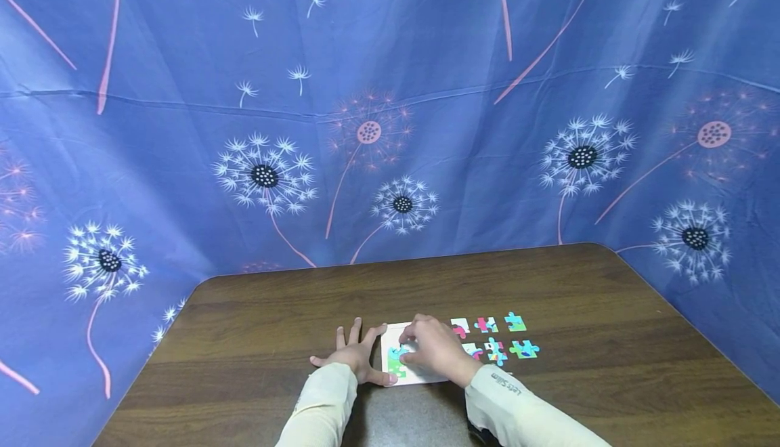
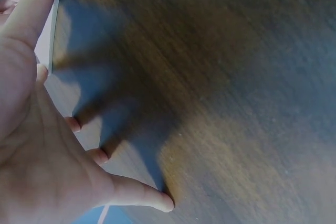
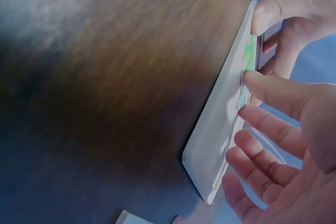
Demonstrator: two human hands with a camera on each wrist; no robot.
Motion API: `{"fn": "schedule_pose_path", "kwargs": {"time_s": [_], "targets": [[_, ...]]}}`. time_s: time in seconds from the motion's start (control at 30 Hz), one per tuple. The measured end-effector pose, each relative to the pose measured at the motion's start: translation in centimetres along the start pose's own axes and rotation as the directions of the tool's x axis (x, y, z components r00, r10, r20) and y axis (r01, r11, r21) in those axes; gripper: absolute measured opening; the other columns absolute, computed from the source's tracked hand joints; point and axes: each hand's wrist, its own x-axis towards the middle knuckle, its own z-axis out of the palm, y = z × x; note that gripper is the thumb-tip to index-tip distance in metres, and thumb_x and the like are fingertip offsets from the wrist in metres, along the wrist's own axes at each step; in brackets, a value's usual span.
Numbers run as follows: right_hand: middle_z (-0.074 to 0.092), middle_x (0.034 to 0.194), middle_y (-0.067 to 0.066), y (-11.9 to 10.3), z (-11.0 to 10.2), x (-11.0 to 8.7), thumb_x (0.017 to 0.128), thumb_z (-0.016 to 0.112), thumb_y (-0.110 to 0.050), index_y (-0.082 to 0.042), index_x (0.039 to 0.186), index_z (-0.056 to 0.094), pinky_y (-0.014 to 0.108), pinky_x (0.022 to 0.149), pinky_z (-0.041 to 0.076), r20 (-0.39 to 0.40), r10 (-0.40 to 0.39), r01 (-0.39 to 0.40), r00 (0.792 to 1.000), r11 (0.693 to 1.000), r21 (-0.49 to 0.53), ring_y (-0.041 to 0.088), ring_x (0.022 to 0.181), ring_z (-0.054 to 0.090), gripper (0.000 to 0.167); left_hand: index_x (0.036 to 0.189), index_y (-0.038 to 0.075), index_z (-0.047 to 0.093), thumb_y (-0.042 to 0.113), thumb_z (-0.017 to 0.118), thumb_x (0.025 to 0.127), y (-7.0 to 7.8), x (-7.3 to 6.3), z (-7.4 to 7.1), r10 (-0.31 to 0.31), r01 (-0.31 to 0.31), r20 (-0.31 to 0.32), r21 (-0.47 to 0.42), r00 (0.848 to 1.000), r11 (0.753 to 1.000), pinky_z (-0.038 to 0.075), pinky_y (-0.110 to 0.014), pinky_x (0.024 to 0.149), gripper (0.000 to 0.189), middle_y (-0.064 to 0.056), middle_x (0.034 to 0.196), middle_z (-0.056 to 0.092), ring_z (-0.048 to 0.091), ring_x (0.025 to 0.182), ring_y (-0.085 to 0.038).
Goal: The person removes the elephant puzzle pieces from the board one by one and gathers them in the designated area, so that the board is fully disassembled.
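A white puzzle board (image 1: 392,333) lies on the table, with green puzzle pieces (image 1: 396,368) in its left part. My left hand (image 1: 355,359) has its fingers spread, with thumb and index finger resting at the board's left edge and the other fingertips on the wood. Over the board, my right hand (image 1: 435,347) pinches a blue-green puzzle piece (image 3: 242,98) between thumb and index finger, down at the board's surface. Its other fingers are loosely bent in the right wrist view. The hand covers much of the board's right part.
Several loose puzzle pieces lie in two rows right of the board, among them a green-blue piece (image 1: 514,322), a green piece with blue (image 1: 525,349) and a red-white piece (image 1: 486,325). The brown wooden table (image 1: 244,338) ends at a blue dandelion-print cloth (image 1: 463,183).
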Motion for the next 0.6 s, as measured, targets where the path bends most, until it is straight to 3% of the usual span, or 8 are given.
{"fn": "schedule_pose_path", "kwargs": {"time_s": [0.43, 0.6], "targets": [[0.052, 0.081, -0.004, -0.20, 0.16, 0.38, 0.063, 0.094, -0.008, -0.015, 0.079, 0.057, 0.036, 0.065, 0.046, -0.014, -0.004, 0.004, 1.000, 0.998, 0.056, 0.015, 0.075, 0.051, 0.040, 0.156, 0.036, 0.033, 0.048, 0.087, 0.076, 0.10, 0.40, 0.06, -0.019, 0.019, 0.014, 0.011, 1.000, 1.000, 0.012, -0.092, 0.093, 0.097, -0.010, 0.169, 0.013, 0.006, 0.153, -0.045], [0.054, 0.083, -0.004, -0.07, 0.22, 0.34, 0.072, 0.091, -0.012, -0.014, 0.077, 0.065, 0.035, 0.063, 0.045, 0.016, -0.022, 0.020, 1.000, 0.998, 0.065, 0.015, 0.074, 0.050, 0.026, 0.156, 0.037, 0.033, 0.048, 0.088, 0.074, -0.04, 0.59, 0.19, -0.028, 0.028, 0.018, 0.006, 0.999, 1.000, 0.011, -0.092, 0.093, 0.100, -0.009, 0.169, 0.012, 0.006, 0.154, -0.044]]}}
